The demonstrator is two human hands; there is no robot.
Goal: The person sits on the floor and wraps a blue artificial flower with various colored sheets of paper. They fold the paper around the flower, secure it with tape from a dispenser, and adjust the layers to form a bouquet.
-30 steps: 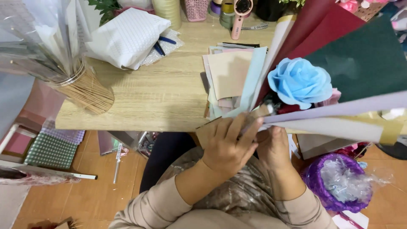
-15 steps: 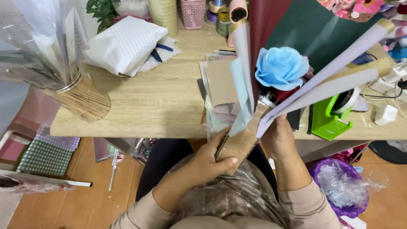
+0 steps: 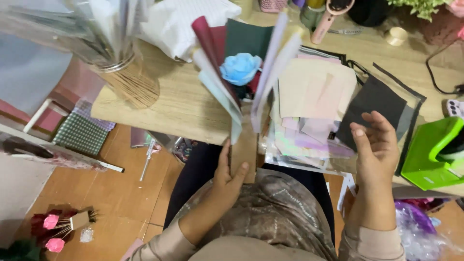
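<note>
A: What does the left hand have?

B: It grips the bouquet by its brown paper base, thumb across the front, fingers behind. The wrap stands upright over the near edge of the worktop, just above the lap.

A: Why held so low?

B: As I judge it, pinching the base keeps the sheets gathered, so they fan out at the top: maroon and dark green behind, pale blue and lilac in front. The blue flower sits in the middle of them.

A: And the right hand?

B: Open and empty, fingers loosely curved, palm turned inward. It hangs apart from the bouquet, over the paper stack and next to a black sheet.

A: Any packages or boxes around?

B: A bright green boxy device sits at the right edge of the worktop, near the right hand. A white padded bundle lies at the back. On the left stands a jar holding clear rolled film. A small gold tape roll is far back right.

A: On the floor?

B: A green checked sheet lies by the worktop, and small pink flowers lie at lower left.
</note>
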